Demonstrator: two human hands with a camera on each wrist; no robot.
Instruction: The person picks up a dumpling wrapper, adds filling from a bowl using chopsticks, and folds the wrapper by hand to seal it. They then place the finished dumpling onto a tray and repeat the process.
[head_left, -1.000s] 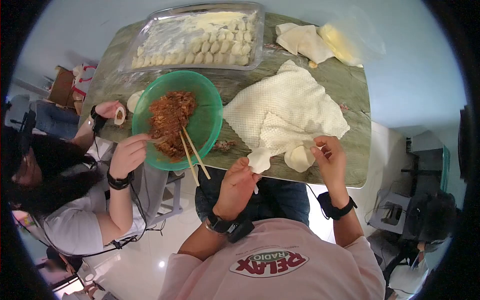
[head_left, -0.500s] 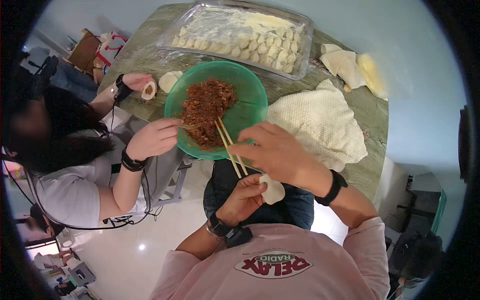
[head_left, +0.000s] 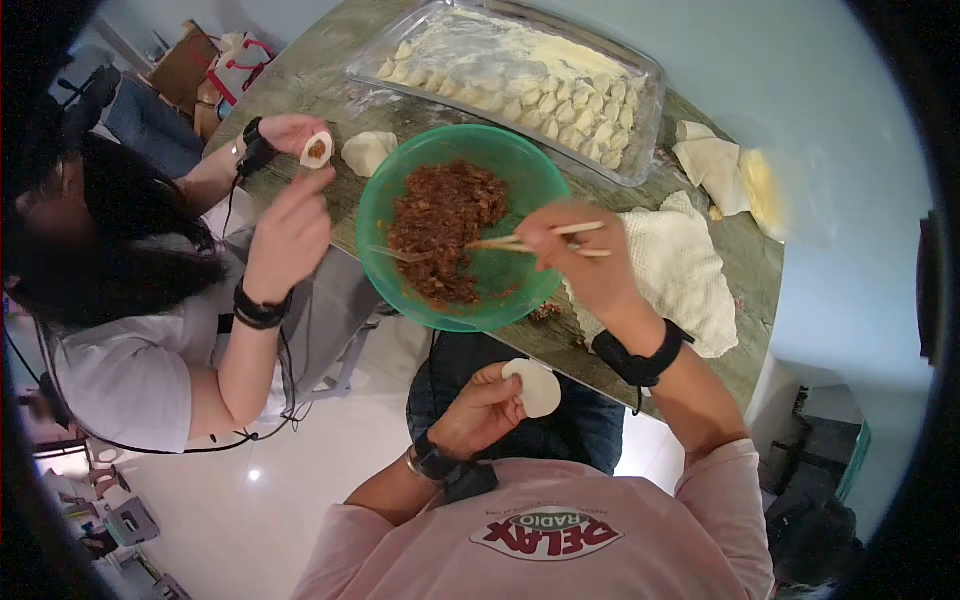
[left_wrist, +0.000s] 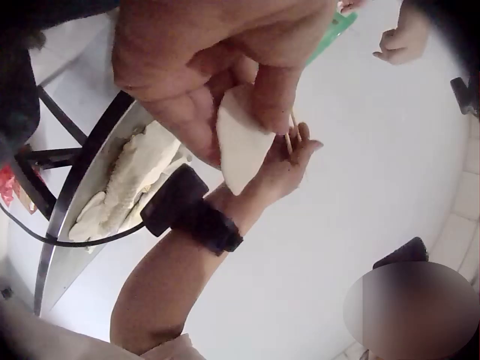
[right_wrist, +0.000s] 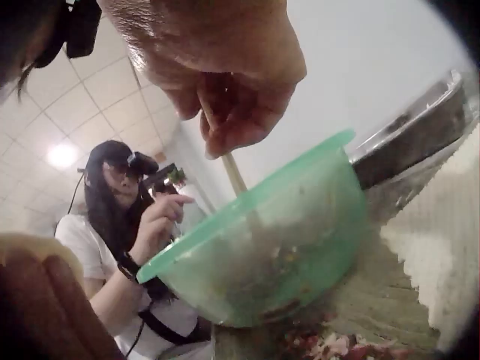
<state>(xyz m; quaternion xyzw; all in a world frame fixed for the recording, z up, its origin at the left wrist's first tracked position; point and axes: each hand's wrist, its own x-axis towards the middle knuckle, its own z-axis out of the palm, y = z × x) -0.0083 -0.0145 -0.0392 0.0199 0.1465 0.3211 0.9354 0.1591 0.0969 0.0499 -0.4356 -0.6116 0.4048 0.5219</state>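
My left hand [head_left: 483,408] pinches a round white dumpling wrapper [head_left: 533,388] by its edge, low in front of the table; the left wrist view shows the same wrapper [left_wrist: 241,142] between thumb and fingers. Over the right side of the green bowl, my right hand [head_left: 585,262] grips a pair of chopsticks [head_left: 540,243]. Their tips reach into the reddish-brown filling [head_left: 450,215]. From the right wrist view, the chopsticks [right_wrist: 235,176] slant down behind the rim of the bowl [right_wrist: 277,247].
Behind the bowl stands a metal tray [head_left: 640,165] with rows of dumplings. A white cloth [head_left: 685,270] lies to the right. On the left, another person's hand [head_left: 295,130] holds a wrapper with filling, beside a stack of wrappers [head_left: 369,154]. A fork [head_left: 405,255] rests in the bowl.
My right hand left the cloth side, took up the chopsticks and brought their tips into the filling. My left hand kept the wrapper. The other person's right hand moved from the fork to their wrapper.
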